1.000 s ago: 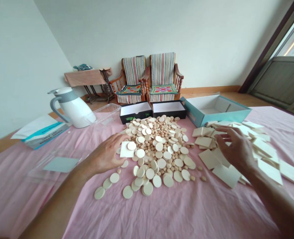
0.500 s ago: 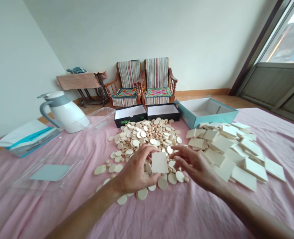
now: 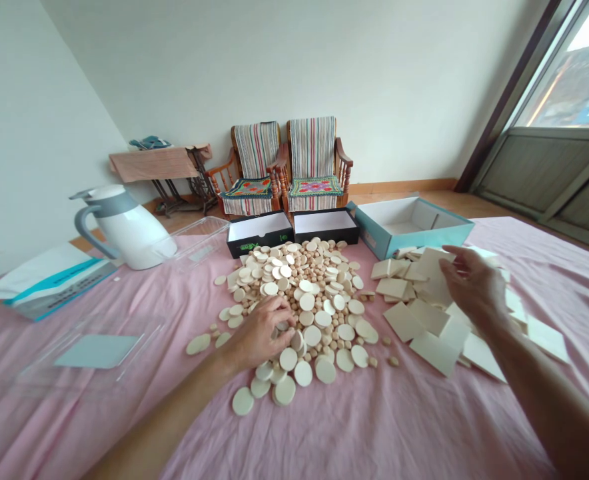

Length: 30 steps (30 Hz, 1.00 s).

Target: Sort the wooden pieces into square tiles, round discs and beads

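My left hand (image 3: 262, 335) is down on the heap of loose wooden pieces, its fingers and thumb curled around a round wooden disc (image 3: 281, 327) that is partly hidden and in shadow. Pale round discs (image 3: 306, 302) lie with small wooden beads (image 3: 302, 267) all about that hand. Over at the right, my right hand (image 3: 477, 287) grips the edge of a square wooden tile (image 3: 431, 272), tilted above the pile of square tiles (image 3: 437, 348). Some of that pile is hidden behind the hand and forearm.
Two black boxes (image 3: 259, 243) and a light-blue box (image 3: 427, 237) stand behind the heap. To the left are a white jug (image 3: 137, 233), clear plastic lids (image 3: 89, 373) and a blue-and-white packet (image 3: 64, 287). A pink cloth (image 3: 354, 427) covers the surface.
The square tile seen in my left hand is gone from it; my right hand has swung right with a square tile over the pile. My left hand has moved slightly left onto the discs.
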Each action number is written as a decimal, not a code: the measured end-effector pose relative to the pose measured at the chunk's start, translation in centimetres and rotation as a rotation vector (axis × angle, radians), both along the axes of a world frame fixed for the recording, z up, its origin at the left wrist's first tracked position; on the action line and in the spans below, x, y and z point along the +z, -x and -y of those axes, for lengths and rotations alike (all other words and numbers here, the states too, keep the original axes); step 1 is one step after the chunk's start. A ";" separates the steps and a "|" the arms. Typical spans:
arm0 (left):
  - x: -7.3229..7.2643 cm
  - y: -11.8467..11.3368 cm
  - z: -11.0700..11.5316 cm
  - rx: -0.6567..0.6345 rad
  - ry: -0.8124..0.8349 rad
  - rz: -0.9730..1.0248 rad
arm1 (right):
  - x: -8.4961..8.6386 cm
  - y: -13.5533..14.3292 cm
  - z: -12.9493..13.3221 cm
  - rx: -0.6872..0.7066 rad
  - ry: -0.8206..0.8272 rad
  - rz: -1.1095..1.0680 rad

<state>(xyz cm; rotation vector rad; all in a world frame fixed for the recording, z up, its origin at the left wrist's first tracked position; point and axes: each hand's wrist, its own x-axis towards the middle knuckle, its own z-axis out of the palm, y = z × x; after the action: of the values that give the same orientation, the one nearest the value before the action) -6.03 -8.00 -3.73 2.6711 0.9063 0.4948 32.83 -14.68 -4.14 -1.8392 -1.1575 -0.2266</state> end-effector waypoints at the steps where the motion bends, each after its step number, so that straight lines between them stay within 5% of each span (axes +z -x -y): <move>1: -0.1 0.2 0.0 -0.004 -0.017 -0.020 | -0.1 -0.1 0.0 -0.036 0.012 0.048; 4: -0.4 1.0 -0.3 0.006 -0.100 -0.103 | 0.0 2.2 0.1 0.050 0.024 0.112; 10: -0.2 2.3 -0.8 0.178 -0.244 -0.204 | 0.1 11.3 1.5 0.759 0.274 0.205; 14: 0.0 1.5 -0.3 0.040 -0.136 -0.151 | -0.2 15.4 1.8 1.046 0.421 0.439; 24: -0.3 0.9 -0.4 0.042 -0.036 -0.156 | -1.9 16.4 -6.0 0.995 0.480 0.552; 30: 0.0 0.8 -0.4 0.046 -0.033 -0.184 | -1.8 16.9 -5.6 0.925 0.467 0.569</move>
<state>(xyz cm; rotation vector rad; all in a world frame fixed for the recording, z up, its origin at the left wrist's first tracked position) -6.87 -7.55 -3.71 2.7665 1.0200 0.2785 15.92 -9.08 -5.96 -1.4289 -2.4965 0.0790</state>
